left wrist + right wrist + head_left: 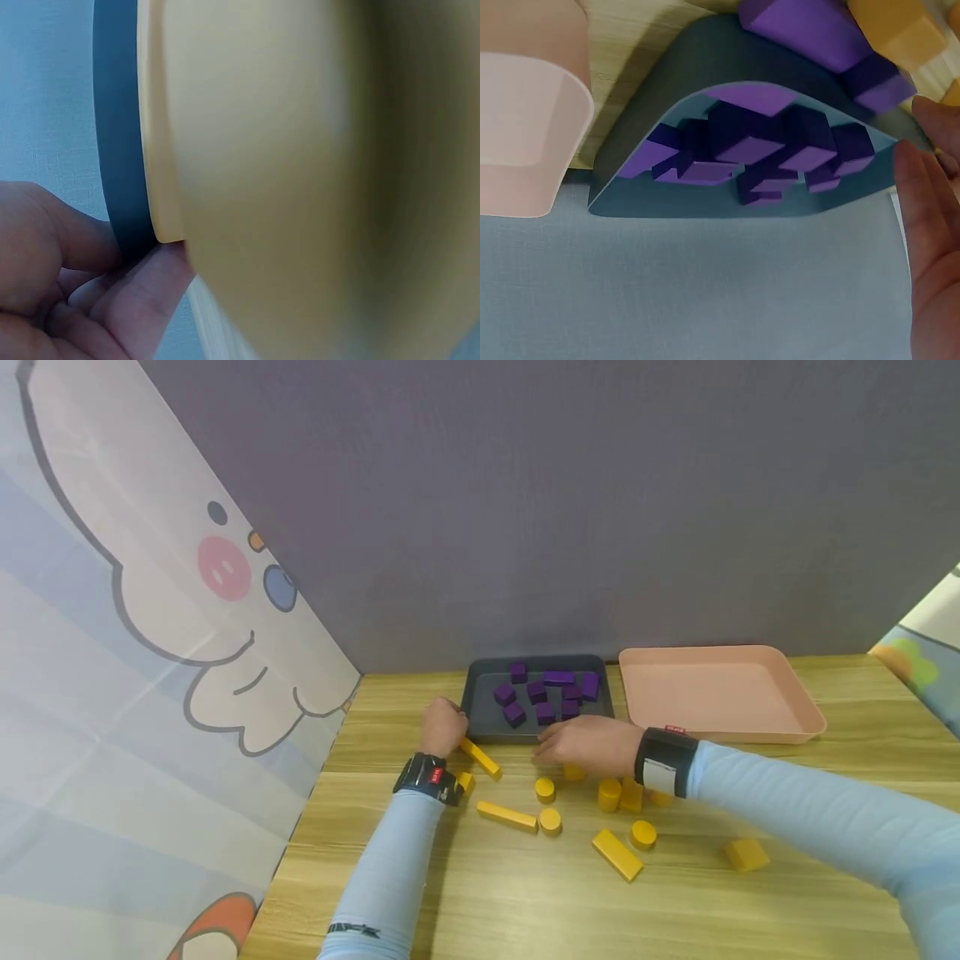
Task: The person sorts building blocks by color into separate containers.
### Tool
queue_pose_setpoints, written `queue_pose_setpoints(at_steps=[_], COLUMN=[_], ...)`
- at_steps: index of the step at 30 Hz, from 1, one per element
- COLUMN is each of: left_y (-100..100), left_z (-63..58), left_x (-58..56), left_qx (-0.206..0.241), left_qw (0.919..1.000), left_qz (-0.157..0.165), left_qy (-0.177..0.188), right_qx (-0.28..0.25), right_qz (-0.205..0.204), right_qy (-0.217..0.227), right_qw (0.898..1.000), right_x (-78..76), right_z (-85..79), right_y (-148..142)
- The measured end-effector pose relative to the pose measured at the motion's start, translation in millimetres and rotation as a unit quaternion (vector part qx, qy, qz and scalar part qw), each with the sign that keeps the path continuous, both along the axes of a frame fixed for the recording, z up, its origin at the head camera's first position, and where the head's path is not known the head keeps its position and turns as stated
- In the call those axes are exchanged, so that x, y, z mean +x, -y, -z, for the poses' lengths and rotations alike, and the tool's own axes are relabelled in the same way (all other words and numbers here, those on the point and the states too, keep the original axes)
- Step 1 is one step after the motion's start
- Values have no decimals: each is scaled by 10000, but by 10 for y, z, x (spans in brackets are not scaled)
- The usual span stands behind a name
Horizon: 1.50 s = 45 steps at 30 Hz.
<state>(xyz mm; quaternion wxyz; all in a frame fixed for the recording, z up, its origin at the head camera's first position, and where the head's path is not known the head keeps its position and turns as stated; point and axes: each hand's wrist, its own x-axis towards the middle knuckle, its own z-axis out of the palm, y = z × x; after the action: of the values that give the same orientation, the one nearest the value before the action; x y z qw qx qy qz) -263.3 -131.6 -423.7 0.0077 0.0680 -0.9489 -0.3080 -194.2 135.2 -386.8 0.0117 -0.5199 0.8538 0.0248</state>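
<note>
My left hand (443,727) is at the left edge of a dark grey tray (483,672) and pinches its wall between thumb and fingers (146,300). Purple blocks (536,692) lie in the tray. By its front edge, my right hand (588,745) reaches left with extended fingers. In the right wrist view its fingers (922,180) are close to the tray's rim and a small purple cube (879,84) outside the tray; contact is unclear. A longer purple block (806,31) also lies outside. A yellow bar (481,758) lies beside my left hand.
An empty pink tray (720,693) stands right of the dark one. Yellow pieces are scattered in front: a bar (507,817), a flat block (617,855), discs (642,834) and a block (746,855) at right. A grey wall (540,527) rises behind.
</note>
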Motion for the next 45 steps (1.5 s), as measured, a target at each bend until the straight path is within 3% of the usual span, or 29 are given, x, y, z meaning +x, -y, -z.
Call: queue_pose_setpoints(at_steps=[7, 18, 30, 45], left_y=[-7, 3, 12, -4], left_z=[18, 4, 17, 0], left_x=[-11, -25, -28, -13], left_qx=[12, 5, 60, 8], left_qw=[10000, 10000, 9999, 10000], left_qz=[-26, 40, 22, 10], left_qy=[76, 52, 82, 98], right_qx=[-47, -230, 82, -32], right_qz=[-1, -140, 180, 35], right_qy=[291, 232, -137, -536], right_qw=[9996, 9994, 9997, 9986], right_x=[-27, -139, -136, -124], right_z=[116, 211, 214, 254], right_y=[14, 74, 151, 239])
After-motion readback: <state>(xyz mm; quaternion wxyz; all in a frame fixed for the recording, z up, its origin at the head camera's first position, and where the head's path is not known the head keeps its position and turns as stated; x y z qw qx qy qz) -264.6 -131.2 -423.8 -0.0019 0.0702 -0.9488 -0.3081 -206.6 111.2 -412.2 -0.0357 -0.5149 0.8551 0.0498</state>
